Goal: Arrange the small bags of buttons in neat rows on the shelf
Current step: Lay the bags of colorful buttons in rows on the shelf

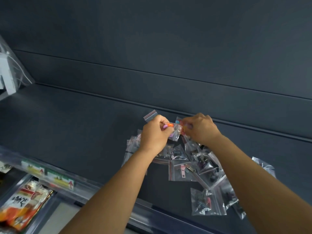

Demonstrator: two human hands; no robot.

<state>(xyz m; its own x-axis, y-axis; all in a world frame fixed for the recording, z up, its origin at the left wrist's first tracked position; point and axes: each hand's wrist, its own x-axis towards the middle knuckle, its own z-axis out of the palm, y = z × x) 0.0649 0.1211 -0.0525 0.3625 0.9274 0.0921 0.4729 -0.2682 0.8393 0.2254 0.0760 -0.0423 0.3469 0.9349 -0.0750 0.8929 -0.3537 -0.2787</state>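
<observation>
A loose heap of small clear zip bags [194,168] holding buttons and zipper pulls lies on the dark shelf [76,125]. Above the heap's far end, my left hand [154,134] grips a small bag of coloured buttons [175,132], purple and orange ones showing by my fingers. My right hand [200,128] pinches another bag of coloured buttons [179,122] right beside it, the two bags touching. One more bag's zip top [150,115] sticks out behind my left hand. My forearms hide part of the heap.
The shelf's dark back wall [168,56] rises behind. A clear front rail with price labels [50,174] runs along the shelf's near edge. Below at left lie orange snack packets [22,208]. A clear bag with a white box [8,73] stands at far left.
</observation>
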